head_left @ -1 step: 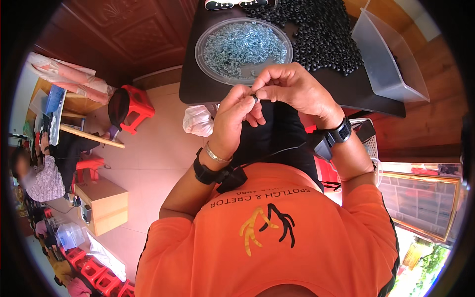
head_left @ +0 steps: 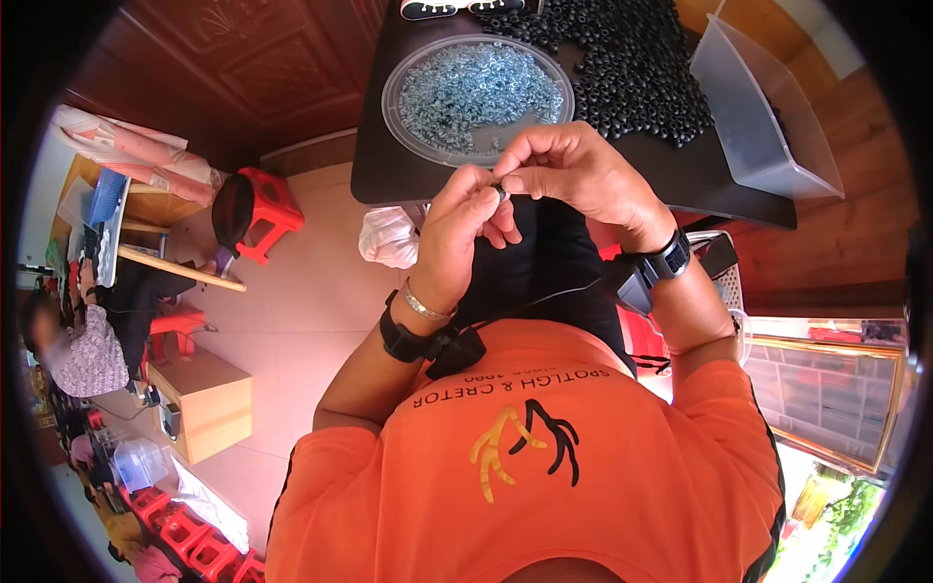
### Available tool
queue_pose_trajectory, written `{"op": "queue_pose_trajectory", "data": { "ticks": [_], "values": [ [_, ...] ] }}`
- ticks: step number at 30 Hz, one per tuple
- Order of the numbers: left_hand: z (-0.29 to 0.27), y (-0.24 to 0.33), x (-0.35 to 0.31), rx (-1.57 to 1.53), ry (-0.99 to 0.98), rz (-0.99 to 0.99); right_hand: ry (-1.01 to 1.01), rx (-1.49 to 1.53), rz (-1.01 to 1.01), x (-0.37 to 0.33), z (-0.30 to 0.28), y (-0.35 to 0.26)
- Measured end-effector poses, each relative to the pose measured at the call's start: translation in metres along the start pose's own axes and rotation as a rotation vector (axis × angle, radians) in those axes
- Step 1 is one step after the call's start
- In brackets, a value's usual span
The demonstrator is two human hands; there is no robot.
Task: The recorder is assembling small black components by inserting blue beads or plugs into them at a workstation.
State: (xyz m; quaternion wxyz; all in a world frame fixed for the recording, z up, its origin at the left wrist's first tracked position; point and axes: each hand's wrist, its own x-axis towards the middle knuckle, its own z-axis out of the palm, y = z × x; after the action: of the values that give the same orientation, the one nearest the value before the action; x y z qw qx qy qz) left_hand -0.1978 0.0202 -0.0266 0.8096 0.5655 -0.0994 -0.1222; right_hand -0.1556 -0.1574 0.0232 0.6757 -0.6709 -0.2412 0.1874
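My left hand [head_left: 459,222] pinches a small dark round part [head_left: 501,192] between thumb and fingertips, just beyond my lap. Right against it, the thumb and forefinger of my right hand [head_left: 583,183] are pressed together at the part; what they hold, if anything, is too small to tell. Past the hands, a clear round tub [head_left: 393,115] on the black table [head_left: 384,167] holds a heap of small shiny bluish-silver pieces. Many small black ring-like parts [head_left: 637,83] lie in a loose pile to its right.
A clear plastic bin [head_left: 753,117] lies tilted at the table's right end. Shoes [head_left: 432,8] show at the far edge. A white bag [head_left: 389,236] hangs near the table's front. Leftward are a red stool [head_left: 272,214], a cardboard box [head_left: 209,403] and another person [head_left: 89,350] seated at a table.
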Motion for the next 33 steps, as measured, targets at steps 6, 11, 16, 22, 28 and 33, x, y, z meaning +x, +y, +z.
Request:
{"op": "queue_pose_trajectory", "data": {
  "ticks": [6,11,16,22,28,33],
  "values": [
    [0.005,0.001,0.004,-0.172,-0.018,0.053,0.129,0.021,-0.057,-0.002,0.003,0.016],
    [0.010,0.002,0.007,-0.257,0.002,0.077,0.334,-0.377,-0.408,-0.010,0.019,0.021],
    [0.016,0.005,0.007,-0.335,-0.064,0.048,0.471,-0.535,-0.560,-0.010,0.026,0.030],
    [0.019,0.006,0.006,-0.344,-0.113,0.018,0.539,-0.711,-0.686,-0.015,0.018,0.028],
    [0.024,0.001,0.007,-0.330,-0.186,0.070,0.505,-0.861,-0.754,-0.024,0.016,0.020],
    [0.027,-0.005,0.003,-0.226,-0.070,0.023,0.477,-0.837,-0.623,-0.026,0.009,0.018]
  ]
}}
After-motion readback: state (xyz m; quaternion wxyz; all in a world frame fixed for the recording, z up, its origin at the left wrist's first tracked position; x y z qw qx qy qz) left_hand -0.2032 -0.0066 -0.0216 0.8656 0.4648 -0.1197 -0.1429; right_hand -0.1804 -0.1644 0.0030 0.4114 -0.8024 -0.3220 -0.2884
